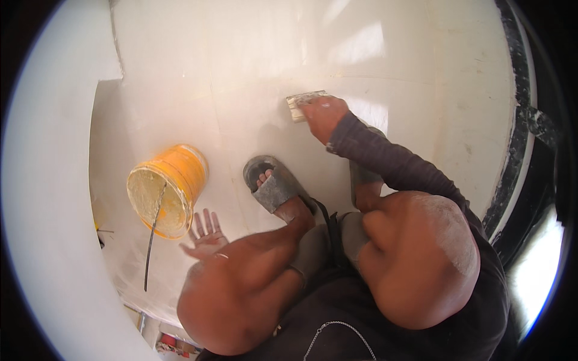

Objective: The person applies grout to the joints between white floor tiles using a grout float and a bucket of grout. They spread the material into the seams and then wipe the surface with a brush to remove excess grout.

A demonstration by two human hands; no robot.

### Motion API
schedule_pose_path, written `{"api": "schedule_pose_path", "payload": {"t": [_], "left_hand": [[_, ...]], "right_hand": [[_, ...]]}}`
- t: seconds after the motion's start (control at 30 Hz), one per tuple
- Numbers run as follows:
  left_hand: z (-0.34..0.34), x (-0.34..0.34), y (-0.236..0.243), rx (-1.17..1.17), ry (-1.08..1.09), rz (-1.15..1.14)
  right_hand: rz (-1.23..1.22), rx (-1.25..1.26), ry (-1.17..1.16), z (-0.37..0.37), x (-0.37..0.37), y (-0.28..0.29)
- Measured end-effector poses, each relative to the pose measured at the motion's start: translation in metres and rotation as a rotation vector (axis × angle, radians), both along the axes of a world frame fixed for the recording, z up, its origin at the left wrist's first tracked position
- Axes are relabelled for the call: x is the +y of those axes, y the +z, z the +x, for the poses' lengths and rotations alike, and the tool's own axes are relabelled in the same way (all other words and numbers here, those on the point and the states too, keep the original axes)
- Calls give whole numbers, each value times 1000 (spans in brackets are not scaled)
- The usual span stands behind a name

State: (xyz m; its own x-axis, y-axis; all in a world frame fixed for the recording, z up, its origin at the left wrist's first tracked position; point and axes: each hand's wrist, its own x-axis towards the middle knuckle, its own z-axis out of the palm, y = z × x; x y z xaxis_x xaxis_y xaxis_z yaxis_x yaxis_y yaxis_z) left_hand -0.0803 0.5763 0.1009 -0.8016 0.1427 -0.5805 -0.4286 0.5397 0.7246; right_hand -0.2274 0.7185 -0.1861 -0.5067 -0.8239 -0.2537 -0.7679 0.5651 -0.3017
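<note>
My right hand (326, 118) is closed around a wide, flat, cream-coloured hand tool (296, 108) with dark smears along its edge. It holds the tool against the pale, smooth floor (241, 66), ahead of my feet; whether it is a scraper or a brush I cannot tell. My left hand (208, 236) is open and empty beside my left knee, fingers spread. Just left of its fingertips stands an orange bucket (188, 165), its rim and inside crusted with pale residue. A thin dark rod (152, 246) leans out over the bucket's rim.
I squat with my feet in dusty grey slide sandals (274, 189). A white wall (54, 198) curves along the left. On the right runs a black edge strip (516, 150). Small red things (168, 340) lie at the lower left. Light patches shine on the floor ahead.
</note>
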Motion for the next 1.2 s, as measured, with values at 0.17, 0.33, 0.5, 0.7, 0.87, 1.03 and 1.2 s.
{"api": "schedule_pose_path", "payload": {"t": [0.17, 0.33, 0.5, 0.7, 0.87, 1.03, 1.2], "left_hand": [[1, 7, 4, -60, 13, 26], [-1, 10, 5, 49, -6, 31], [-6, 13, 0, 139, -83, 11], [-9, 18, -1, 254, -174, -5], [-15, 23, -5, 287, -218, -12], [-23, 27, -6, 295, -247, -15], [-24, 26, 0, 326, -266, -18]], "right_hand": [[-203, 328, -111, -16, 38, -2], [245, 10, -180, -27, 66, -4], [-127, 273, -240, -34, 96, -15], [198, 45, -345, -57, 155, -13], [33, 214, -604, -103, 171, -12], [192, 409, -483, -63, 107, -6], [338, -72, -161, -31, 71, 12]]}}
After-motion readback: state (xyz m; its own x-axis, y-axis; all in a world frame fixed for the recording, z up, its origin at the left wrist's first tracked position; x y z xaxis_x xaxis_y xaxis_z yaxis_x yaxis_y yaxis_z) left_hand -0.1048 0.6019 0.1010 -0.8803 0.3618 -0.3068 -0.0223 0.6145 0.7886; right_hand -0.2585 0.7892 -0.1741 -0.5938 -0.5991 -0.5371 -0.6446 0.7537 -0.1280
